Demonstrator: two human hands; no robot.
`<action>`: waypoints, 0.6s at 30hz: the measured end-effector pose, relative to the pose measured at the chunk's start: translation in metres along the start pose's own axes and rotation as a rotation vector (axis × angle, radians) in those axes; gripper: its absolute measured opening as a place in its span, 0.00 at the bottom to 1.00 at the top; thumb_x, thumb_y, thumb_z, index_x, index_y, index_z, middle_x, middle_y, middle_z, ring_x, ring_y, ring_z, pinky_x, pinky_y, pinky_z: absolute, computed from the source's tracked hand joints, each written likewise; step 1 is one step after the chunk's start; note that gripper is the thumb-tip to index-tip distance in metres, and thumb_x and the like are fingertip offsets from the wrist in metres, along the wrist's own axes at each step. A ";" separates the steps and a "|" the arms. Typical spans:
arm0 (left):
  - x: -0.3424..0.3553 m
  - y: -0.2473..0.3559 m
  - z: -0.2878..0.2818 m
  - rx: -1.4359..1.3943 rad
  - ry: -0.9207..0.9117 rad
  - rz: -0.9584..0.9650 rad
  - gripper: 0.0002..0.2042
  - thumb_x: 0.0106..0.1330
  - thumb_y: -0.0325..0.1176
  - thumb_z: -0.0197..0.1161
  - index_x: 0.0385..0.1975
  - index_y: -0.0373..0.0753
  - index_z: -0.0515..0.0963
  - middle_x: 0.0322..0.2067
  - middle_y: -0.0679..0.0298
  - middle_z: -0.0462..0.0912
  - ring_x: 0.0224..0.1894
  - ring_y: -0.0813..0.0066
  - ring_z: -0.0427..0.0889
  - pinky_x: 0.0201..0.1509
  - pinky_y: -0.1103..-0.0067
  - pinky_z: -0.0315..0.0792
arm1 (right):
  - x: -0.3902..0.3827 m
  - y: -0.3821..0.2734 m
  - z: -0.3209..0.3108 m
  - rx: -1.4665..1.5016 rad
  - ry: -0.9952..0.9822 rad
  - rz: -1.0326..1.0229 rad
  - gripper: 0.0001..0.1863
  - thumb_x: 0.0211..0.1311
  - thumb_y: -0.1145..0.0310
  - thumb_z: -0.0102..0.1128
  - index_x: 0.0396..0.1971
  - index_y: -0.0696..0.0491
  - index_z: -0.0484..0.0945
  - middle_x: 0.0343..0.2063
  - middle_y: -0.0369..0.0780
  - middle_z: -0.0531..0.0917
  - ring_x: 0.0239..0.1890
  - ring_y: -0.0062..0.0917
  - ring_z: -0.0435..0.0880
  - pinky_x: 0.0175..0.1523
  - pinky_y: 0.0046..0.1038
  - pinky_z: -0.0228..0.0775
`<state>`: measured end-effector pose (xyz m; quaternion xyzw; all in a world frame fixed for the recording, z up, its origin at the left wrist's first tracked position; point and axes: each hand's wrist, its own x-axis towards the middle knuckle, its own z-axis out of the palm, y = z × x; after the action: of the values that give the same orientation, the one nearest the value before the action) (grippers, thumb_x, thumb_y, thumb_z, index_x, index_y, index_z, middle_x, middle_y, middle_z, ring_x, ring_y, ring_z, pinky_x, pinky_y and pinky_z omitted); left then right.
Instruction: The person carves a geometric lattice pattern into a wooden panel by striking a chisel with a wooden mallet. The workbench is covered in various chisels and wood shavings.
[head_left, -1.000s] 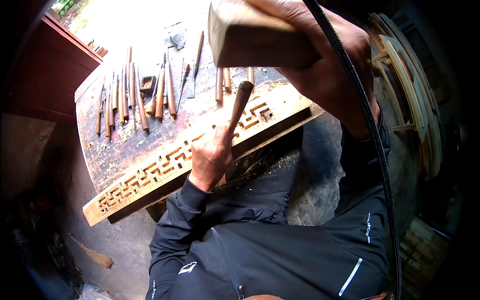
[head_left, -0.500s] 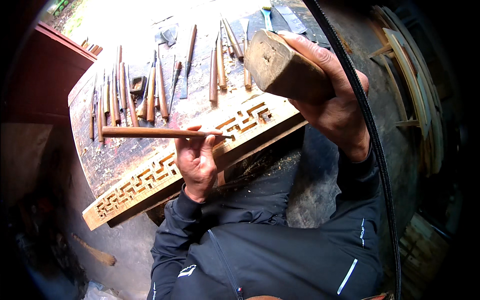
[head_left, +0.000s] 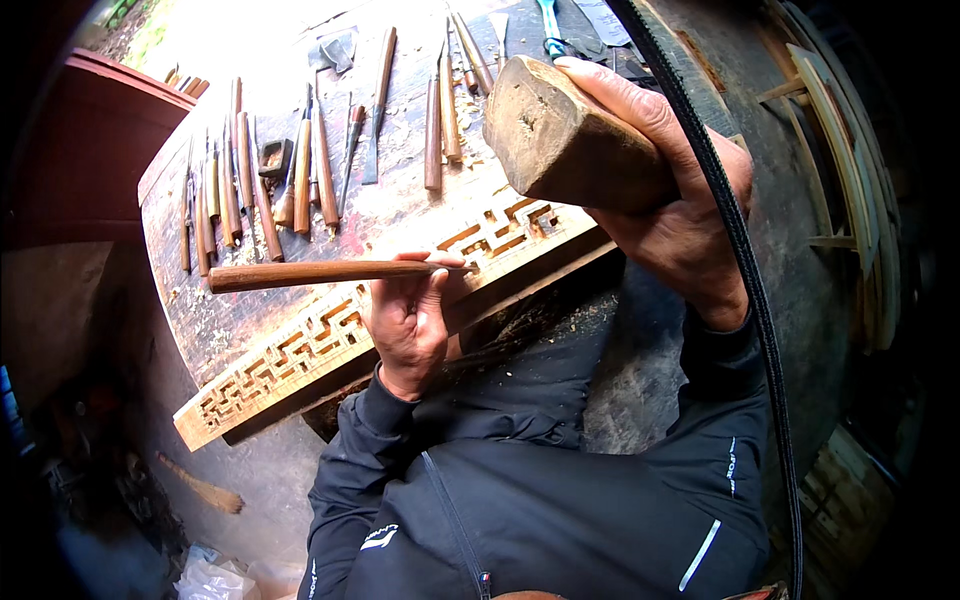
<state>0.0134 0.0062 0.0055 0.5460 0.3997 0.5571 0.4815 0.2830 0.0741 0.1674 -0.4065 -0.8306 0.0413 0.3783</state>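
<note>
A long wooden-handled chisel (head_left: 310, 274) is pinched in the fingers of my left hand (head_left: 408, 335). It lies slanted across the carved board, handle end to the left, its tip touching or just above the cut pattern. The board (head_left: 262, 372) is pale wood with a pierced angular lattice, resting along the near edge of the table. My right hand (head_left: 690, 215) grips a blocky brown wooden mallet (head_left: 575, 140), raised over the board's right end and apart from the chisel. The mallet hides part of the table behind it, and my fingers under it are mostly hidden.
Several chisels (head_left: 245, 175) lie spread across the worn table (head_left: 200, 325), with a small dark square box (head_left: 274, 158) among them. A blue-handled brush (head_left: 550, 30) lies at the back. A black cord (head_left: 735, 225) hangs before my right wrist. Wooden panels (head_left: 835, 150) lean at right.
The view has shifted slightly. The chisel's handle end has swung a little toward me, and my left hand has moved slightly right. My right hand still holds the mallet raised.
</note>
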 end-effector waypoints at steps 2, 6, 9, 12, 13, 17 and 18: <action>0.001 -0.002 -0.001 0.061 -0.035 0.064 0.16 0.81 0.16 0.57 0.63 0.34 0.68 0.49 0.52 0.88 0.53 0.68 0.89 0.60 0.73 0.82 | 0.001 -0.003 -0.001 0.003 -0.002 0.005 0.42 0.54 0.68 0.87 0.70 0.52 0.79 0.57 0.48 0.90 0.58 0.37 0.92 0.63 0.34 0.85; 0.003 -0.004 0.000 0.128 -0.012 0.103 0.15 0.77 0.13 0.59 0.60 0.31 0.71 0.46 0.53 0.91 0.49 0.69 0.91 0.56 0.75 0.84 | 0.001 -0.002 -0.001 -0.006 -0.009 -0.011 0.42 0.54 0.68 0.87 0.71 0.52 0.79 0.58 0.48 0.90 0.59 0.37 0.92 0.63 0.35 0.84; 0.004 -0.004 0.000 0.173 -0.014 0.144 0.15 0.75 0.12 0.61 0.58 0.31 0.73 0.44 0.54 0.91 0.47 0.69 0.91 0.52 0.75 0.85 | 0.001 -0.004 -0.002 -0.016 -0.004 -0.013 0.42 0.54 0.67 0.88 0.70 0.52 0.79 0.58 0.48 0.90 0.59 0.37 0.91 0.63 0.35 0.84; 0.004 -0.006 -0.001 0.254 -0.017 0.200 0.16 0.74 0.12 0.62 0.57 0.31 0.74 0.43 0.55 0.92 0.45 0.67 0.92 0.50 0.75 0.85 | 0.002 -0.007 -0.002 -0.014 -0.015 -0.007 0.42 0.53 0.67 0.88 0.70 0.52 0.80 0.58 0.48 0.90 0.59 0.37 0.92 0.63 0.35 0.85; 0.005 -0.005 -0.001 0.289 -0.026 0.217 0.16 0.73 0.11 0.62 0.58 0.31 0.75 0.43 0.55 0.92 0.44 0.67 0.93 0.49 0.75 0.85 | 0.003 -0.010 -0.002 -0.012 -0.024 -0.004 0.42 0.53 0.66 0.88 0.70 0.52 0.80 0.58 0.48 0.90 0.58 0.37 0.92 0.63 0.35 0.85; 0.007 -0.004 -0.002 0.337 -0.044 0.269 0.18 0.71 0.11 0.64 0.58 0.32 0.75 0.41 0.55 0.92 0.42 0.65 0.93 0.47 0.74 0.86 | 0.005 -0.013 -0.004 -0.021 -0.036 -0.015 0.42 0.53 0.66 0.88 0.70 0.52 0.80 0.57 0.48 0.90 0.57 0.37 0.92 0.62 0.35 0.85; 0.008 -0.003 -0.002 0.346 -0.047 0.265 0.18 0.71 0.11 0.64 0.57 0.32 0.75 0.41 0.55 0.92 0.42 0.64 0.93 0.47 0.74 0.85 | 0.005 -0.013 -0.005 -0.022 -0.038 -0.015 0.42 0.54 0.66 0.88 0.70 0.52 0.80 0.57 0.48 0.90 0.57 0.37 0.92 0.62 0.35 0.85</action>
<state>0.0127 0.0142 0.0044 0.6811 0.4025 0.5259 0.3124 0.2762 0.0680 0.1793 -0.4034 -0.8412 0.0372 0.3581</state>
